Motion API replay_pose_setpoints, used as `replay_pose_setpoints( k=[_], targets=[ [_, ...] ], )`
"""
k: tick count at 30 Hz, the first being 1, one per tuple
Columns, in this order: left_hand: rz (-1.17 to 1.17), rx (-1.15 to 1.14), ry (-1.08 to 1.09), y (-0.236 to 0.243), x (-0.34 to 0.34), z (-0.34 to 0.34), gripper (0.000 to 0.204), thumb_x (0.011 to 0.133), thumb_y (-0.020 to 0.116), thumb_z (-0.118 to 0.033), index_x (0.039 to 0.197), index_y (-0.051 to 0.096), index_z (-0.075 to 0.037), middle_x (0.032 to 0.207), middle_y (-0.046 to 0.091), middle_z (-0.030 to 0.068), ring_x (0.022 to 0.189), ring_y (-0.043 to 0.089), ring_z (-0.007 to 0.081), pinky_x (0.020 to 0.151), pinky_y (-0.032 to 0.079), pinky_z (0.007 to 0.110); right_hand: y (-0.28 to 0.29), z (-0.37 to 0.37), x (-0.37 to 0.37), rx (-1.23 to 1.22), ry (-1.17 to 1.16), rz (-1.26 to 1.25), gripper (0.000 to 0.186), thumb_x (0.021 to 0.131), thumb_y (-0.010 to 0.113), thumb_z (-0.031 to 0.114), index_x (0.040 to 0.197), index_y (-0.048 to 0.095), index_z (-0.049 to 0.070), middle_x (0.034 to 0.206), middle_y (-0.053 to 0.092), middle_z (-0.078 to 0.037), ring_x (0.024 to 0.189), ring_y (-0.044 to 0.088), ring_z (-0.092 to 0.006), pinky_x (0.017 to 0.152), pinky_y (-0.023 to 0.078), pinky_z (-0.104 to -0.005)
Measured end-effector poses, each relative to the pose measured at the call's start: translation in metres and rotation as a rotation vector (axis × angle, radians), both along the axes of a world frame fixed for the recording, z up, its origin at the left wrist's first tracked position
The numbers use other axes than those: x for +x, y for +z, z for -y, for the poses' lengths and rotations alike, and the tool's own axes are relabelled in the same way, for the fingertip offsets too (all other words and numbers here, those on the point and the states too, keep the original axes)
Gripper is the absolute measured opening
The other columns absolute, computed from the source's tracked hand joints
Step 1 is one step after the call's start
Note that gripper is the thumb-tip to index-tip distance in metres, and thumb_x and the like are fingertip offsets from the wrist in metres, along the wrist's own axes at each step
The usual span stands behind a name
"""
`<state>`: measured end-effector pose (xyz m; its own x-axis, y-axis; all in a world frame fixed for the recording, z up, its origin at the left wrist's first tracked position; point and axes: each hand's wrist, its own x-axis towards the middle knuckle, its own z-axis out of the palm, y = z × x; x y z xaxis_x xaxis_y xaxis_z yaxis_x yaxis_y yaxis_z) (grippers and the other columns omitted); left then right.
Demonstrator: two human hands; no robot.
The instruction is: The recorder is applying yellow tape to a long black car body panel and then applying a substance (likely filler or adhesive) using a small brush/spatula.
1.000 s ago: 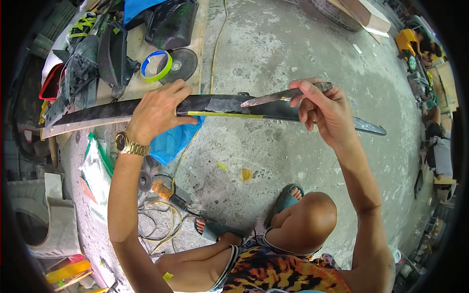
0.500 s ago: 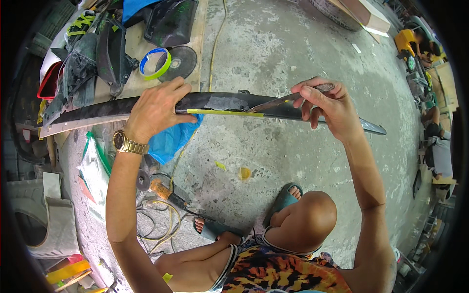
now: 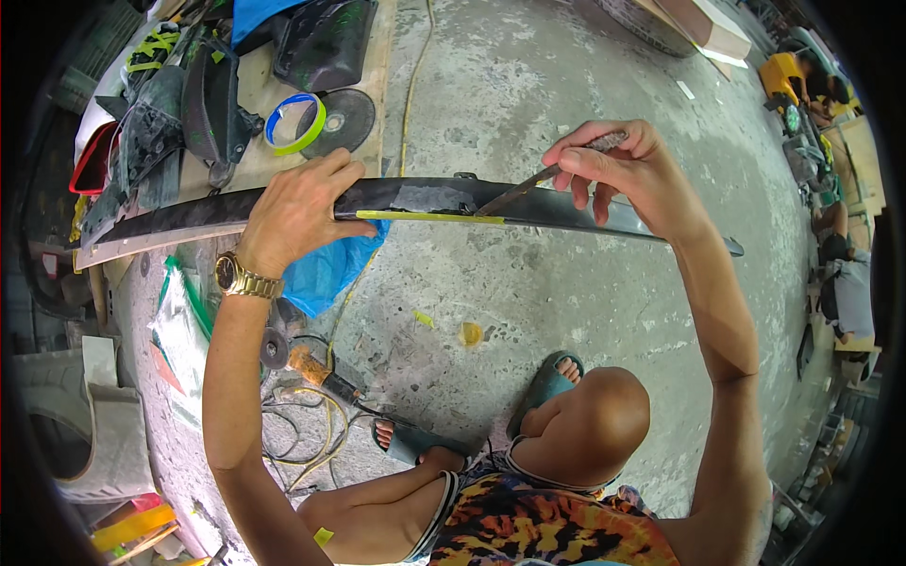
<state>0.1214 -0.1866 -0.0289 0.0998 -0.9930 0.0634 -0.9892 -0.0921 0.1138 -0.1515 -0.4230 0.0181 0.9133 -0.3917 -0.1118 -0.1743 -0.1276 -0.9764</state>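
A long, slightly curved black trim strip (image 3: 557,209) lies crosswise before me, its left part over the bench. My left hand (image 3: 300,209) is closed over it left of centre, thumb along the near edge and fingers over the far side. Yellow masking tape (image 3: 415,216) runs along the near edge beside a rough grey patch (image 3: 422,197). My right hand (image 3: 613,170) pinches the crusted handle of a narrow, dark spatula (image 3: 517,191). The tool slants down to the left, its tip at the strip by the grey patch's right end.
On the bench (image 3: 373,28) lie black plastic parts (image 3: 326,42), a grinding disc (image 3: 347,121) and a tape roll (image 3: 294,124). A blue plastic bag (image 3: 326,274) hangs below the strip. An angle grinder (image 3: 316,366) with coiled cable lies on the floor. People (image 3: 849,297) are at the far right.
My right hand has risen slightly and shifted left, tilting the spatula more steeply, its tip still at the strip. My left hand keeps its hold on the trim strip.
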Motion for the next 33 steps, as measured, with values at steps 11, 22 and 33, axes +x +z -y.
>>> replay_pose_setpoints(
  k=[11,22,33],
  targets=[
    [-0.026,-0.028,-0.013,0.0,0.002,0.0,0.064,0.065,0.089,-0.036,0.114,0.062,-0.006,0.112,0.061,0.0116,0.096,0.063,0.0374,0.08,0.052,0.045,0.015,0.018,0.016,-0.047,0.028,0.039,0.025,0.095,0.073,0.024,0.099,0.075,-0.001,0.078,0.071,-0.005,0.062,0.064,-0.0091,0.045,0.05,-0.0223],
    [-0.031,0.034,0.025,0.0,0.003,0.001,0.063,0.068,0.086,-0.04,0.117,0.061,-0.008,0.126,0.061,0.0111,0.105,0.063,0.0361,0.088,0.051,0.046,-0.023,-0.025,-0.028,0.028,-0.207,0.135,0.021,0.096,0.072,0.019,0.102,0.076,-0.001,0.079,0.073,-0.009,0.061,0.067,-0.0105,0.046,0.051,-0.0228],
    [-0.013,0.01,0.008,-0.002,0.002,0.002,0.063,0.069,0.086,-0.04,0.116,0.06,-0.008,0.124,0.06,0.0112,0.103,0.063,0.0369,0.086,0.052,0.046,-0.024,-0.019,-0.02,0.057,-0.198,0.149,0.022,0.095,0.072,0.02,0.104,0.076,0.0,0.081,0.073,-0.009,0.064,0.067,-0.0109,0.048,0.053,-0.024]
  ],
)
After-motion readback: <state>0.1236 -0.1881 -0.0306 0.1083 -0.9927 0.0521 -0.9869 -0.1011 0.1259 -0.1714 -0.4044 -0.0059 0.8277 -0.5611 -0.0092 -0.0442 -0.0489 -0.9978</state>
